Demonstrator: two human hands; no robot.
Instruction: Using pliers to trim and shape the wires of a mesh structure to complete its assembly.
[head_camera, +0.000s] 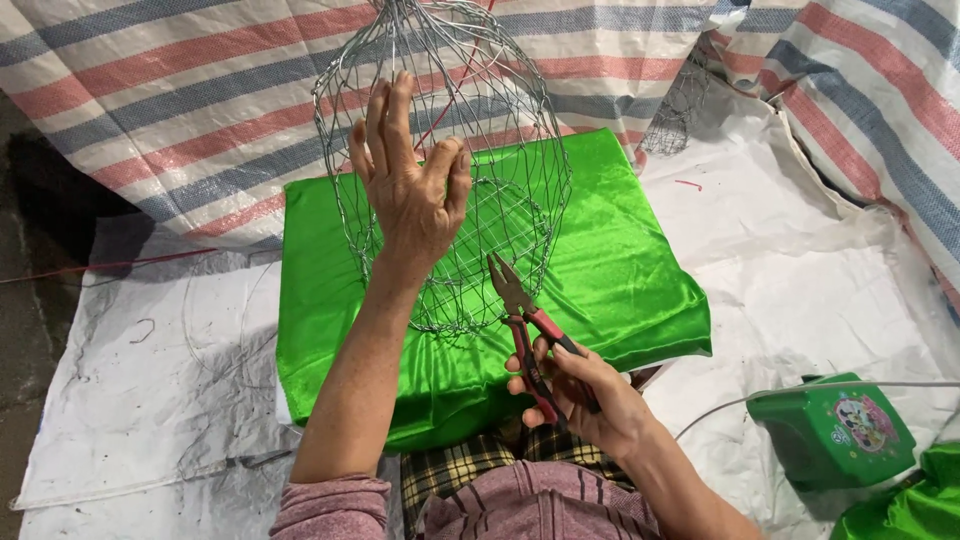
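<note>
While the wire cage (450, 170) stands upright in the upper middle of the frame, resting on the green satin cushion (620, 270), the left hand (405, 190) lies flat against its near side, fingers (385, 115) spread apart and pressed on the mesh rather than curled round any strand. Lower and to the right, the right hand (580, 390) has its fingers closed round the red handles of the pliers (525, 325), whose nose points up at the lower rim of the cage, touching or just short of the wire; which of the two cannot be told.

The work in hand looks like gripping or twisting a wire at the cage bottom. To do it well, the left palm should brace the frame firmly so the light mesh does not roll on the slippery cloth. The pliers' nose should bite one strand only, close to its crossing, and turn gently to avoid denting the rounded shape.

At the lower right edge sits a green plastic box (835, 430), well apart, on the white sheet (800, 280).
</note>
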